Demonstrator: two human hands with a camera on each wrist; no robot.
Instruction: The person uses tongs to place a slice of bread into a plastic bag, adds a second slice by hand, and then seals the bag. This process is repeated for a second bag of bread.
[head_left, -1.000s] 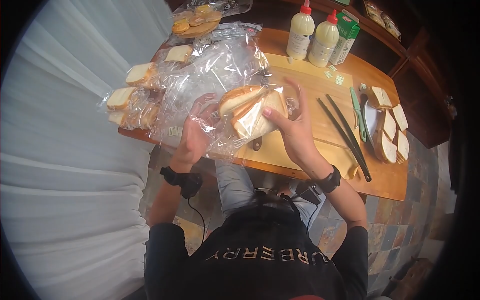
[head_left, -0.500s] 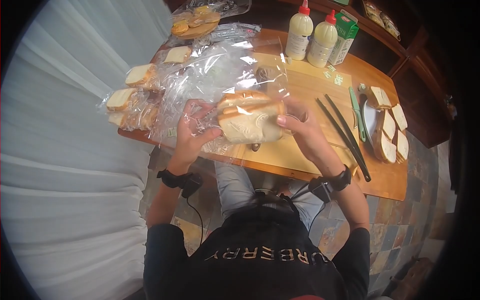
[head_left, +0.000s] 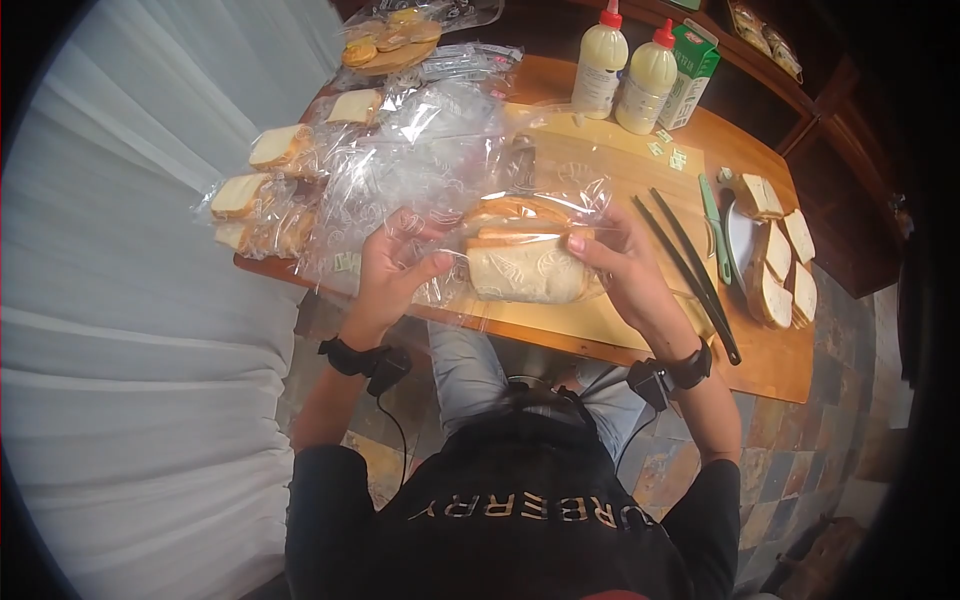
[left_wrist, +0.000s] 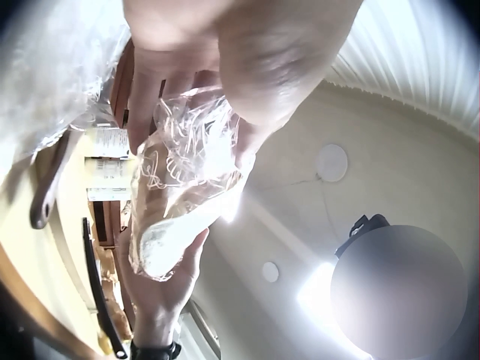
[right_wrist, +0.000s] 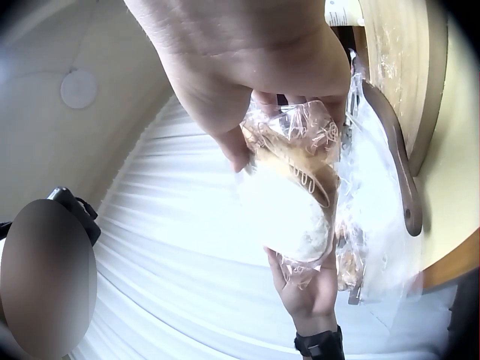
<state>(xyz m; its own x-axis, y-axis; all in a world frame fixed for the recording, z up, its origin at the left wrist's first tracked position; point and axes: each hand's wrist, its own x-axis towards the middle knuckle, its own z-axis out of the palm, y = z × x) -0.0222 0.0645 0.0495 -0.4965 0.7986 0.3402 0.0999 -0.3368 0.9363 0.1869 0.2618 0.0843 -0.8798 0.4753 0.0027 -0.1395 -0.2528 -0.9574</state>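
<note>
Sliced bread (head_left: 525, 274) now lies more level than a second ago, bagged in clear film (head_left: 575, 168), above the table's (head_left: 765, 372) near side; presumably better seated. Left hand (head_left: 388, 280): thumb and fingers clamped on film. Right hand (head_left: 640, 282): clamped on bread's right end (through film).

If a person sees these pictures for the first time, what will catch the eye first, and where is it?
Probably the bread in a clear bag, held between the left hand and right hand. Next, perhaps the two red-capped bottles at the far side of the table, and the long black tongs to the right of the bread.
</note>
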